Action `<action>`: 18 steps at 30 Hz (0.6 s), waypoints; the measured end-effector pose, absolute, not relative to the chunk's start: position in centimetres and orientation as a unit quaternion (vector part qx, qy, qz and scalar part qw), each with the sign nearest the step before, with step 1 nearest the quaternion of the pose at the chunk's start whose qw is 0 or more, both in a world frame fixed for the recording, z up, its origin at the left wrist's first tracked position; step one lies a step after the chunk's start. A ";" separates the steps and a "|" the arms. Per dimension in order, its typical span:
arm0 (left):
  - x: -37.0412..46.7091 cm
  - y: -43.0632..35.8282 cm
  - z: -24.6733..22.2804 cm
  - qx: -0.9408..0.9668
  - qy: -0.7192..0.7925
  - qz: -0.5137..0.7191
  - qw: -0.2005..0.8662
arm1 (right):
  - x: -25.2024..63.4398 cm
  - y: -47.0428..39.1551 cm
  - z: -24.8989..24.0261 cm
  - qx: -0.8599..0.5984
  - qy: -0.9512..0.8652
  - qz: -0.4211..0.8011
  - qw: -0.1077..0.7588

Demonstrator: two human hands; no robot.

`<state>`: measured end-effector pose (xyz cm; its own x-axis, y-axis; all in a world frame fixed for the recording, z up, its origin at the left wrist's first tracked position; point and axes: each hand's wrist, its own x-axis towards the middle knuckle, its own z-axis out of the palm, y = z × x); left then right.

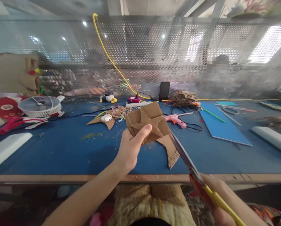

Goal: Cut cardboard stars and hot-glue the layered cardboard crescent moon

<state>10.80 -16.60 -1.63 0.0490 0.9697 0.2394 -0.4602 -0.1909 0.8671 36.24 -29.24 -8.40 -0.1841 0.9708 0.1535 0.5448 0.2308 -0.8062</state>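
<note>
My left hand (128,150) is closed on a piece of cardboard (156,110), its thumb pressing on a cardboard star (148,121) that lies over the piece. In my right hand (215,194), at the lower right, is a pair of scissors (187,160) with a yellow handle. The blades point up and left, and their tips come close to the cardboard's lower right corner; whether they touch it I cannot tell. Under the held piece, a curved cardboard offcut (171,150) rests on the blue table (84,157).
A pink glue gun (177,120) and its black cable lie behind the cardboard. Blue board (225,122) is at right, with a green stick (214,115) on it. A fibre bundle (184,99) and black phone (164,91) stand near the mesh screen. White reel (40,106) sits left.
</note>
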 end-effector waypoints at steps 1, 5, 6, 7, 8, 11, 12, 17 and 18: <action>10.7 -16.6 -1.5 0.450 0.286 0.625 0.570 | 36.0 -29.1 -8.8 -0.535 -0.708 0.300 0.349; 10.4 -17.0 -1.4 0.451 0.308 0.619 0.564 | 35.2 -29.5 -11.3 -0.529 -0.709 0.293 0.362; 10.4 -17.2 -1.5 0.452 0.316 0.617 0.561 | 35.0 -29.6 -11.9 -0.524 -0.709 0.302 0.362; 10.4 -17.4 -1.6 0.454 0.325 0.613 0.559 | 34.7 -29.7 -12.3 -0.520 -0.709 0.311 0.362; 10.4 -17.6 -1.8 0.455 0.335 0.609 0.557 | 34.3 -29.6 -12.5 -0.516 -0.708 0.318 0.362; 10.4 -18.0 -2.7 0.451 0.369 0.602 0.545 | 33.2 -29.3 -11.6 -0.518 -0.702 0.336 0.356; 10.4 -18.1 -3.1 0.447 0.380 0.601 0.542 | 32.8 -29.2 -10.9 -0.523 -0.696 0.344 0.351; 10.3 -18.1 -4.3 0.443 0.417 0.593 0.527 | 32.2 -29.3 -8.8 -0.511 -0.695 0.395 0.317; 10.2 -18.1 -4.4 0.444 0.423 0.590 0.525 | 32.3 -29.5 -9.1 -0.525 -0.683 0.397 0.317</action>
<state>10.23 -18.08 -4.41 -0.0534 0.9954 0.0799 -0.2446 -0.0906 0.9654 32.34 -29.48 -9.11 -0.2480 0.9686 0.0157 0.4661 0.1336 -0.8746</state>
